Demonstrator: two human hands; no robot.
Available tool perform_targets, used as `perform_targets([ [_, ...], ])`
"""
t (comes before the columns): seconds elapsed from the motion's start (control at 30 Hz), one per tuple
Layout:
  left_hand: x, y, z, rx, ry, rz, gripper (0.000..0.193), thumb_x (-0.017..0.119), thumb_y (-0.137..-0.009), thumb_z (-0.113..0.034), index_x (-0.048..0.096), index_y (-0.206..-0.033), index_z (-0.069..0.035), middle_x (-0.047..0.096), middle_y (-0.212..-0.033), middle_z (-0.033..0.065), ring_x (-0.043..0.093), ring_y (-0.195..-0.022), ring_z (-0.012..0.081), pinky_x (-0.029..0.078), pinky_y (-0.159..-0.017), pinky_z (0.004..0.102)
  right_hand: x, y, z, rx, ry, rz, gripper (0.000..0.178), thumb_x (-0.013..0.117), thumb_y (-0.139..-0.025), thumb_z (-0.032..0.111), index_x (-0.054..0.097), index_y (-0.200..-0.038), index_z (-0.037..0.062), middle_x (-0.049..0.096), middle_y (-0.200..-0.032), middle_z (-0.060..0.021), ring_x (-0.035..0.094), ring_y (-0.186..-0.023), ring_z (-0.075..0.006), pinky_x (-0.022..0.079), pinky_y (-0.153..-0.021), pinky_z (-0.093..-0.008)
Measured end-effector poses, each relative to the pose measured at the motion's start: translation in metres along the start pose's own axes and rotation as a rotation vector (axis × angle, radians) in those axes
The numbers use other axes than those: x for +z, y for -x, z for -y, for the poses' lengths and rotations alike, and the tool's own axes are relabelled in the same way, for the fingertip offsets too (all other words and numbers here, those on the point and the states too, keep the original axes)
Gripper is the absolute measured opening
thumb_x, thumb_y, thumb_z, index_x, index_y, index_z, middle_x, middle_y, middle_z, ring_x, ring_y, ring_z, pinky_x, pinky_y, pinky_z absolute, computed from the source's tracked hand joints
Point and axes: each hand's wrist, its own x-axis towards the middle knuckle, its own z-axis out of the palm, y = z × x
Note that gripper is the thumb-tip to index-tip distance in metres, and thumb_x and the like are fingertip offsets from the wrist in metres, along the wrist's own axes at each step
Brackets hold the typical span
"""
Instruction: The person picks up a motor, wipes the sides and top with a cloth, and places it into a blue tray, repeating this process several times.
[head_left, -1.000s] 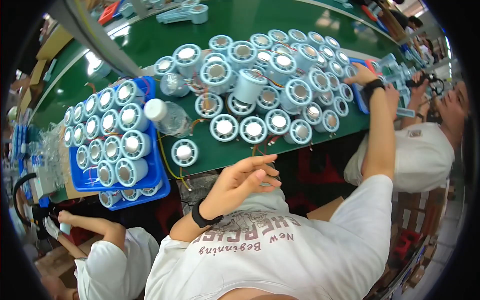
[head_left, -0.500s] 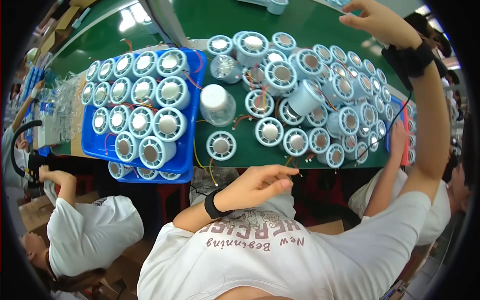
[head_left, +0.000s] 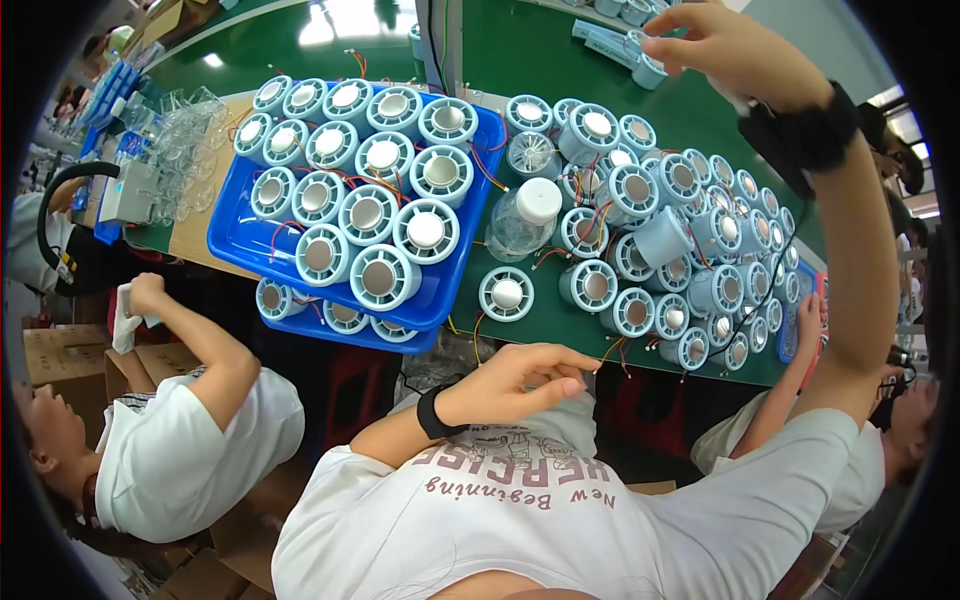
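Observation:
My left hand [head_left: 515, 385] hovers before my chest at the table's near edge, fingers stretched and thumb apart, with nothing in it. Raised at the far right, my right hand [head_left: 745, 55] has bent, separated fingers and looks empty. Its fingertips overlap a light blue cylinder [head_left: 650, 72] on the far table in the picture; whether they touch it I cannot tell. A single light blue spoked cylinder [head_left: 507, 294] with a silver disc stands nearest my left hand. Beyond it is a clear jar with a white lid [head_left: 540, 201]. Many similar wired cylinders [head_left: 727, 288] crowd the right side, one tipped over.
A blue tray [head_left: 225, 245] of spoked cylinders rests on another loaded tray [head_left: 400, 342] at the left. Clear plastic parts [head_left: 190, 135] lie farther left. A post [head_left: 447, 45] stands behind the tray. Co-workers sit on both sides, and a black cable [head_left: 762, 295] crosses the pile.
The whole view has turned, so the table and trays appear farther right. My right hand now overlaps the far light blue parts, its fingers more bent. My left hand stays nearly still.

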Motion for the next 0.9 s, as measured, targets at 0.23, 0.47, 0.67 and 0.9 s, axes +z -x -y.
perform_targets([
  [0.23, -0.014, 0.03, 0.0, 0.079, 0.127, -0.07, 0.029, 0.052, -0.098, -0.013, 0.056, -0.123, 0.001, 0.062, -0.083, 0.0074, 0.062, -0.073, 0.0115, 0.049, -0.061, 0.0236, 0.004, -0.094, -0.016, -0.116, 0.283, 0.028, 0.047, 0.059, -0.088, 0.044, 0.071, -0.103, 0.0005, 0.071, -0.093, -0.0146, 0.066, -0.087, -0.0251, 0.051, -0.077, -0.033],
  [0.47, -0.018, 0.022, 0.007, 0.083, 0.19, -0.229, 0.03, 0.052, -0.098, -0.011, 0.054, -0.126, 0.001, 0.061, -0.081, 0.0044, 0.061, -0.07, 0.0094, 0.048, -0.062, 0.0221, 0.046, -0.208, 0.01, -0.216, 0.422, 0.072, 0.069, 0.067, -0.081, 0.039, 0.046, -0.139, 0.0087, 0.065, -0.113, -0.017, 0.066, -0.094, -0.0264, 0.052, -0.078, -0.0344],
  [0.67, -0.025, 0.01, 0.016, 0.067, 0.137, -0.295, 0.029, 0.049, -0.099, -0.01, 0.054, -0.126, -0.001, 0.062, -0.084, 0.0064, 0.062, -0.078, 0.0129, 0.051, -0.072, 0.0253, 0.095, -0.251, 0.038, -0.477, 0.298, 0.077, 0.09, 0.069, -0.078, 0.039, 0.022, -0.152, 0.0172, 0.065, -0.108, -0.0218, 0.067, -0.087, -0.0304, 0.052, -0.073, -0.0397],
  [0.9, -0.031, 0.01, 0.019, 0.097, 0.027, -0.243, 0.027, 0.051, -0.099, -0.012, 0.056, -0.123, -0.001, 0.067, -0.098, 0.0091, 0.064, -0.088, 0.0127, 0.05, -0.076, 0.0255, 0.131, -0.27, 0.066, -0.478, 0.093, 0.086, 0.095, 0.078, -0.07, 0.028, 0.023, -0.146, 0.0086, 0.065, -0.106, -0.0227, 0.065, -0.095, -0.0353, 0.052, -0.078, -0.0416],
])
